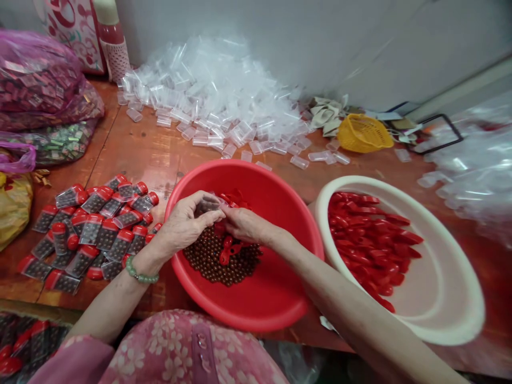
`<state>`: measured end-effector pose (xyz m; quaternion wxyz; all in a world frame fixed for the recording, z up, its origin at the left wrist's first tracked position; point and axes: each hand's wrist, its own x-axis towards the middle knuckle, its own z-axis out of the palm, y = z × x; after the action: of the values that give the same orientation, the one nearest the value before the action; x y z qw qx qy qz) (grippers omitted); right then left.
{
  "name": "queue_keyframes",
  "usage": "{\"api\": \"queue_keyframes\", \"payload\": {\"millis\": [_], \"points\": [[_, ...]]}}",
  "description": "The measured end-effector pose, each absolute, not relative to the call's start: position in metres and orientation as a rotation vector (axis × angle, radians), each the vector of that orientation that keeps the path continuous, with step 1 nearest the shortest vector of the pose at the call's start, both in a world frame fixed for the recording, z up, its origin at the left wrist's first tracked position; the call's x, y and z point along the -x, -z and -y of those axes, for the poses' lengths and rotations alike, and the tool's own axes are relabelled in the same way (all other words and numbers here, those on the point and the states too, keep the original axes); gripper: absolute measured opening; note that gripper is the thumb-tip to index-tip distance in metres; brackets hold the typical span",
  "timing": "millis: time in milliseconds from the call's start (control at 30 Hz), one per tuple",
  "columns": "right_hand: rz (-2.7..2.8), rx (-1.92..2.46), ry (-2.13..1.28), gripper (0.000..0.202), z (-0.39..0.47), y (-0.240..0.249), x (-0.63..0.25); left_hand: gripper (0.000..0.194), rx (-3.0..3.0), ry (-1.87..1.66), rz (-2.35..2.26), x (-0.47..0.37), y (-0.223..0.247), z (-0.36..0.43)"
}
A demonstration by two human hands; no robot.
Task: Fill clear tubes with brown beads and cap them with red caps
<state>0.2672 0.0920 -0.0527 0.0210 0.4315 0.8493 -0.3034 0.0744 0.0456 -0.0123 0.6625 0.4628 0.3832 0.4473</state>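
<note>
Over the red basin (280, 282), my left hand (188, 221) has its fingers closed around a clear plastic tube (208, 202), partly hidden by the fingers. My right hand (244, 221) meets it at the tube's end, fingers pressed together; what they hold, if anything, is hidden. Below both hands lies a heap of small brown balls (224, 269) with a few red plastic pieces (229, 249) on top. More red pieces (236, 198) show behind the hands, inside the basin.
Filled tubes with red caps (106, 232) are piled at left. A white basin (448, 288) of red pieces (364, 240) stands at right. Clear tubes (216, 101) are heaped along the wall, beside a yellow basket (364, 133). Plastic bags (44, 85) sit far left.
</note>
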Motion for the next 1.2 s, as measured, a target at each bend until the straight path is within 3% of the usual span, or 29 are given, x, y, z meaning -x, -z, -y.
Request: {"api": "queue_keyframes", "payload": {"millis": [167,400,533,667,800,1000,1200], "points": [[-2.671,-1.644,1.131,0.028,-0.088,0.027,-0.283,0.015,-1.016,-0.979,-0.893,-0.075,0.012,-0.045],[-2.550,-1.943,2.229,0.024,-0.061,0.004,-0.257,0.023,-0.957,-0.967,-0.963,-0.077,0.009,-0.039],[-2.538,-2.163,2.405,0.015,-0.051,0.004,-0.237,0.021,-0.934,-0.932,-0.988,-0.081,0.011,-0.030],[-2.738,-2.283,2.219,0.011,-0.041,0.010,-0.228,0.024,-0.933,-0.970,-1.032,-0.085,0.012,-0.025],[-2.982,-2.412,1.664,0.014,-0.032,0.015,-0.229,0.030,-0.849,-1.017,-0.965,-0.083,0.015,-0.025],[-3.368,-2.146,0.928,0.022,-0.021,0.019,-0.237,0.028,-0.771,-1.104,-0.882,-0.081,0.017,-0.028],[-3.429,-2.148,0.866,0.016,-0.024,0.020,-0.240,0.021,-0.858,-0.958,-0.869,-0.079,0.014,-0.030]]}}
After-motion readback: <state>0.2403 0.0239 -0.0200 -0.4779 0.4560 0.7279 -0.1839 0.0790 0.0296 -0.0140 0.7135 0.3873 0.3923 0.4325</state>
